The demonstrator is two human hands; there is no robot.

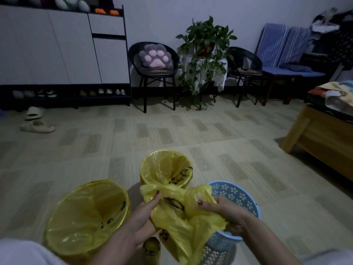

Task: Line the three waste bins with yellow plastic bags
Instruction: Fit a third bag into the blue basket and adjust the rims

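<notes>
Nearest the camera, a roll of yellow bags (151,249) stands on the floor at 6 o'clock, just below the loose yellow bag (177,213) held between both hands. The left hand (142,217) pinches the bag's upper left edge, fingers (155,197) closed on the film. The right hand (227,213) grips a bunched fold at the bag's right side, fingers curled round it. The bag hangs crumpled, its mouth not yet spread and its long axis running from about 11 o'clock down to 5 o'clock.

The unlined blue bin (238,196) lies directly under and behind the right hand, at 3 o'clock from the bag; its perforated rim shows beyond the knuckles. The right hand is the nearer to it. Two bins already carry liners: the large lined bin (86,215) at 9 o'clock and the small lined bin (165,169) at 12 o'clock.

Judged stage: third and last lining. The coming move likely requires opening the mouth, then carrying it rightward over the blue rim.
</notes>
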